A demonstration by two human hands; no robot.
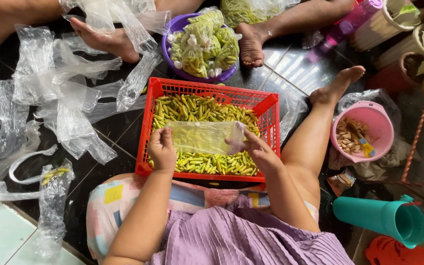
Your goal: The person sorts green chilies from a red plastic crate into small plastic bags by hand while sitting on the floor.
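Note:
A red plastic basket [148,132] full of small green chili peppers [197,109] sits on the dark tiled floor in front of me. Over it I hold a clear plastic bag [203,137] stretched flat between both hands. My left hand [162,148] pinches the bag's left edge. My right hand [253,146] grips its right edge, fingers folded over the plastic. The bag looks empty.
A purple bowl [169,54] with several filled, tied chili bags stands beyond the basket, between another person's bare feet [251,45]. Loose clear bags [69,98] litter the floor at left. At right are a pink bowl [376,115] of scraps, a teal cup [384,218] and plant pots [408,64].

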